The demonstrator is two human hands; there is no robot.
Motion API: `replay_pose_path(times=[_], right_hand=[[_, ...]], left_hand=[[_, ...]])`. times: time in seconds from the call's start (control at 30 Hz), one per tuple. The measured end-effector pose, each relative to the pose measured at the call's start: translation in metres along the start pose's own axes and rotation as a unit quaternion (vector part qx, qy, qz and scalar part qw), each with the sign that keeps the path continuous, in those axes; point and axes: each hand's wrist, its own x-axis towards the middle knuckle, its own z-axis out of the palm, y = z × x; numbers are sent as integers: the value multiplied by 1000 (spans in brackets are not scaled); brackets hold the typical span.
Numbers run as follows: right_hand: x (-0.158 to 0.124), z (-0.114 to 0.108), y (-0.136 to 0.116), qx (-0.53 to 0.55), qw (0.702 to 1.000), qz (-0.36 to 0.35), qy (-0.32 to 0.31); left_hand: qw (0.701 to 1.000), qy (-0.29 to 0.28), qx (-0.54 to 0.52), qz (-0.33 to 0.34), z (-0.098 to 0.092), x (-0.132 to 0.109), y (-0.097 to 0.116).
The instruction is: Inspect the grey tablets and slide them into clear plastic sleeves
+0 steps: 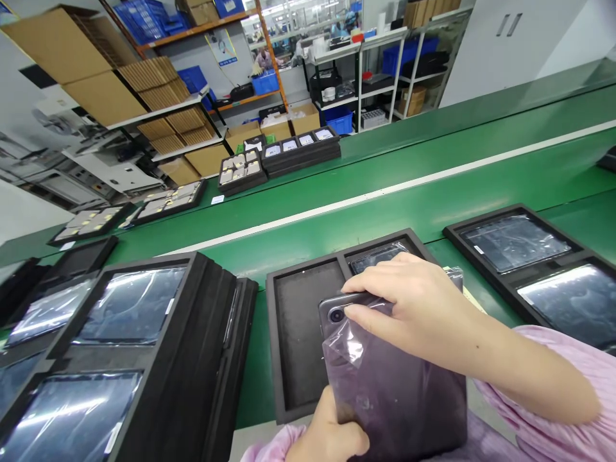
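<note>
A dark grey tablet (399,391) is tilted up in front of me, its back and round camera lens facing me. Clear plastic film, wrinkled near the lens, covers much of that back. My left hand (330,430) grips its lower left edge, thumb on the film. With thumb and fingers pinched over the top edge beside the lens, my right hand (404,295) holds the tablet too. Behind it lies a black foam tray (308,327) with two recesses. The left recess shows a bare bottom; another film-wrapped tablet (378,255) lies in the right one, partly hidden by my hand.
At left stands a tall stack of black foam trays (192,333) holding wrapped tablets. Another tray (510,273) with tablets lies at right. A green conveyor (385,212) with a white strip runs behind. Trays of small packed parts (240,168) sit beyond it, before shelves.
</note>
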Motion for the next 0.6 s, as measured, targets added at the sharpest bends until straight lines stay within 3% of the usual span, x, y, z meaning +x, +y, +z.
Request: replay_pose_path(times=[0.6], right_hand=[[-1, -2, 0, 12, 1000, 21, 1]], left_hand=[[999, 6, -3, -35, 8, -4, 9]])
